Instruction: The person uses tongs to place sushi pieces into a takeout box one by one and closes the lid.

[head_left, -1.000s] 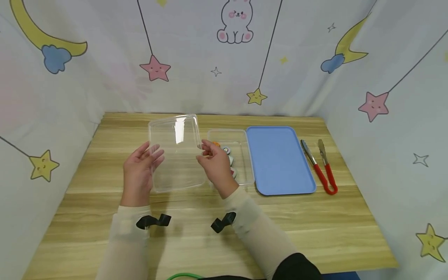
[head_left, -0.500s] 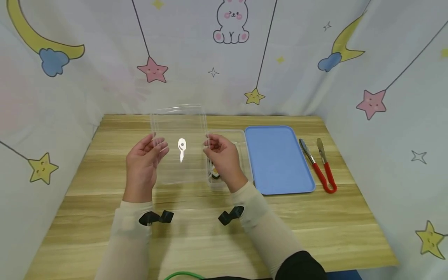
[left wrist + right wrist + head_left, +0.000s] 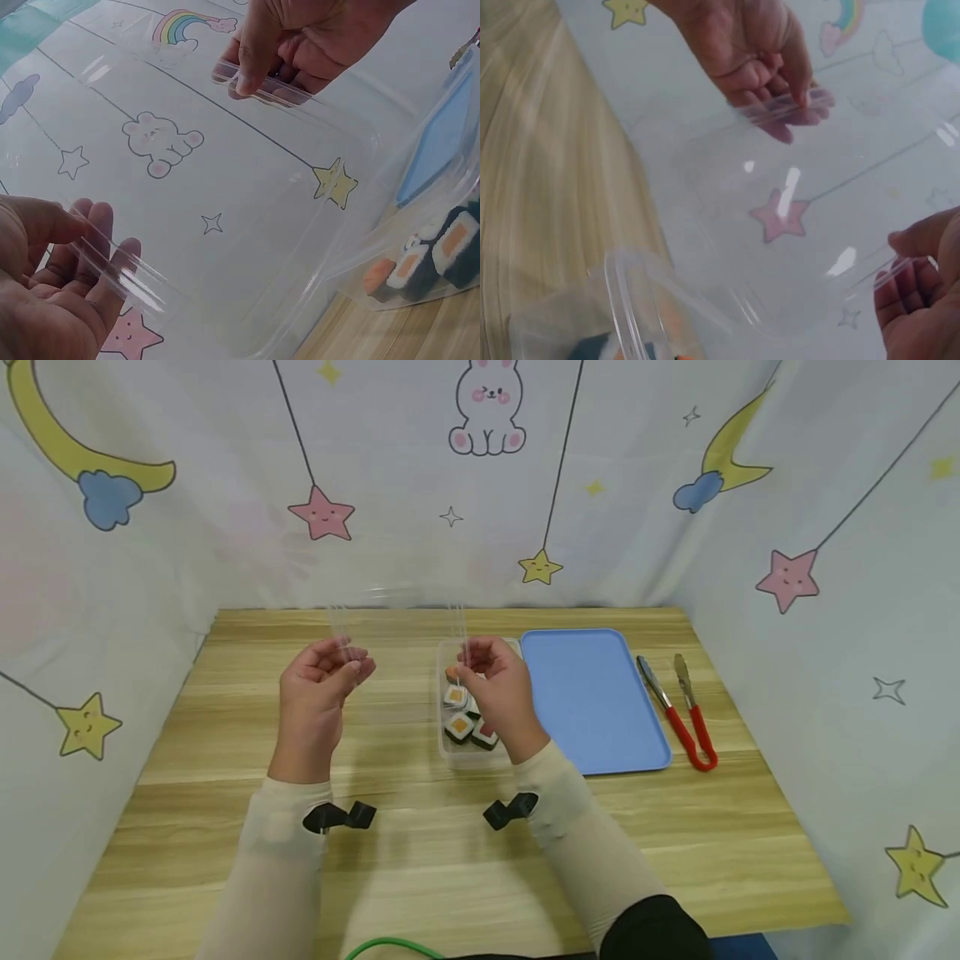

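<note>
A clear plastic lid [image 3: 405, 664] is held up between both hands above the table, tilted upright. My left hand [image 3: 318, 702] pinches its left edge between thumb and fingers. The right hand [image 3: 502, 697] pinches the opposite edge in the same way. Under and behind the right hand stands a clear plastic container [image 3: 454, 760], partly covered by that hand. Inside it sit several sushi pieces [image 3: 459, 727], some with dark wrapping and orange or yellow centres. In the left wrist view, the container's sushi [image 3: 409, 271] shows beyond the lid's lower right corner.
A blue tray [image 3: 596, 702] lies against the container's right side. Farther right are metal tongs with red handles [image 3: 682, 732], spread apart. A patterned white curtain [image 3: 405, 468] encloses the table [image 3: 225, 710]. Part of a green cord [image 3: 393, 941] shows at the front edge.
Both hands have moved slightly right and up, and the lid has tipped more upright between them. More sushi shows in the container. Tray and tongs stay put.
</note>
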Action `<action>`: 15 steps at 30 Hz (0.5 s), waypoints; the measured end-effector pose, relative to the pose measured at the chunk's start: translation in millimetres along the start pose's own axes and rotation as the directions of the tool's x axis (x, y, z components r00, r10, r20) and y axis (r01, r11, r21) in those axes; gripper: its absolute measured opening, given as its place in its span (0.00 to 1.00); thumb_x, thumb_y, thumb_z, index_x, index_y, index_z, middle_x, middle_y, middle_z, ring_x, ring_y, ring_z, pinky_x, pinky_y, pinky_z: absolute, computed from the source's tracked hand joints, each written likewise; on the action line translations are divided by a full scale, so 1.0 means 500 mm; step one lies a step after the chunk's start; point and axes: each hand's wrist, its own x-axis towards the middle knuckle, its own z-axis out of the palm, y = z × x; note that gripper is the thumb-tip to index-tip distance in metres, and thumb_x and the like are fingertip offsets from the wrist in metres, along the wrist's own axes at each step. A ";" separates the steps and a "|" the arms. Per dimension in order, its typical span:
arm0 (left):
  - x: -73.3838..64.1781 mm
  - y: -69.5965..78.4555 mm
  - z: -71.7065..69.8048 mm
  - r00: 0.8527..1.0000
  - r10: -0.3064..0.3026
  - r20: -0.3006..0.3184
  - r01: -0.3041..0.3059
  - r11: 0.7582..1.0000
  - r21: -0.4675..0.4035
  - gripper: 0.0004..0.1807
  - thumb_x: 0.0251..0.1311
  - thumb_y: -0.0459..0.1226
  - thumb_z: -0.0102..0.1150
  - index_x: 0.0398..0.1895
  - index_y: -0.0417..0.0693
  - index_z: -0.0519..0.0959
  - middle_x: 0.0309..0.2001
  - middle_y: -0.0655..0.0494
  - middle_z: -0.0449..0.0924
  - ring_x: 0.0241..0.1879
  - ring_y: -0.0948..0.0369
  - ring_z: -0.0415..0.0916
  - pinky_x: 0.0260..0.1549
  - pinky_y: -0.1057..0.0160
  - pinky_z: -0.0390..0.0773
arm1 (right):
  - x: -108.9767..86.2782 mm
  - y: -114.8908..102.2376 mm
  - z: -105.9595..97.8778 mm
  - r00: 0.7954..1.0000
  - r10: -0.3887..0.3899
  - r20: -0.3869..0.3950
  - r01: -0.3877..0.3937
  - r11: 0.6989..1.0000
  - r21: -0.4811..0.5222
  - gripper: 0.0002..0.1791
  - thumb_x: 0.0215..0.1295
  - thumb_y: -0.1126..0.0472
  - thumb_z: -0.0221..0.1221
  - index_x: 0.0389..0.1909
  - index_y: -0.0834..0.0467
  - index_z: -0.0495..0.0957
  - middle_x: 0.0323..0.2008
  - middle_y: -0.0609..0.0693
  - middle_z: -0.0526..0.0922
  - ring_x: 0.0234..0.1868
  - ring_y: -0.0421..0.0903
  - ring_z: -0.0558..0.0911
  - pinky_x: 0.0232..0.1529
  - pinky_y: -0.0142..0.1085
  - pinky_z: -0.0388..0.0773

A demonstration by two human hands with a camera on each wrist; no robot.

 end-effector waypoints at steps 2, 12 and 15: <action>0.001 -0.002 0.007 0.999 0.025 0.025 -0.025 1.000 -0.002 0.11 0.63 0.18 0.62 0.44 0.36 0.82 0.40 0.49 0.84 0.44 0.56 0.84 0.52 0.57 0.84 | 0.000 -0.002 -0.010 1.000 -0.022 0.004 0.022 1.000 0.001 0.09 0.71 0.70 0.64 0.49 0.63 0.78 0.43 0.56 0.82 0.45 0.49 0.80 0.50 0.41 0.80; 0.005 -0.016 0.044 0.987 0.122 0.107 -0.126 0.992 0.032 0.11 0.60 0.15 0.61 0.37 0.36 0.82 0.35 0.50 0.84 0.41 0.56 0.83 0.50 0.59 0.85 | 0.002 -0.002 -0.048 0.992 -0.108 -0.059 0.101 0.988 -0.114 0.08 0.67 0.75 0.64 0.46 0.70 0.83 0.46 0.66 0.83 0.47 0.59 0.82 0.54 0.53 0.79; 0.004 -0.021 0.052 0.985 0.123 0.118 -0.129 0.990 0.050 0.12 0.60 0.14 0.60 0.35 0.37 0.81 0.34 0.51 0.84 0.40 0.57 0.84 0.48 0.62 0.85 | -0.004 -0.023 -0.056 0.989 -0.131 -0.071 0.121 0.984 -0.130 0.06 0.66 0.76 0.64 0.43 0.72 0.83 0.44 0.66 0.82 0.47 0.60 0.82 0.54 0.53 0.80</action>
